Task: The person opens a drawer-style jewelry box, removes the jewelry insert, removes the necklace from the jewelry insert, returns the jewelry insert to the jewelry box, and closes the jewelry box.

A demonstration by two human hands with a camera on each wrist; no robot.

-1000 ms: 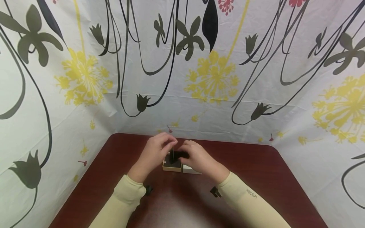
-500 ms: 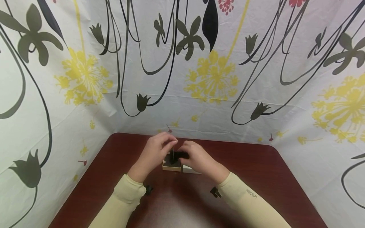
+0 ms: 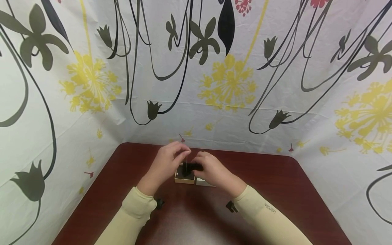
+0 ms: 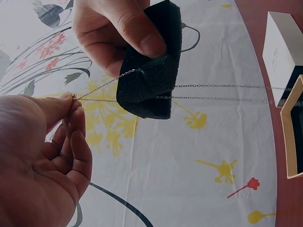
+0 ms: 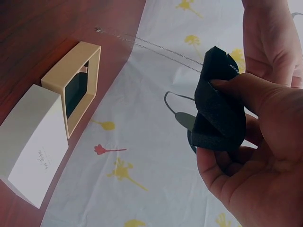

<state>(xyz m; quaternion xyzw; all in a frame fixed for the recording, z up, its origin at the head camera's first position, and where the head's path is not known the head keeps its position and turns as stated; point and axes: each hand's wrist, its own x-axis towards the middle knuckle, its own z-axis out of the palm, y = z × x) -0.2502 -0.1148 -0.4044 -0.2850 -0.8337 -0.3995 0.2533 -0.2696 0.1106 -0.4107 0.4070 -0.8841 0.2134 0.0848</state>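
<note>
Dark red table, white flowery sheet behind it. Left hand's thumb and fingertips are pinched on one end of a thin chain, which runs to a black foam pad and shows again past it. Right hand's thumb and fingers are clamped on that pad. Tan box and white box sit side by side below everyone's fingertips, lol.

The pale yellow right sleeve bears dark lettering.

A fine silver chain hangs across a bent black pad.
</note>
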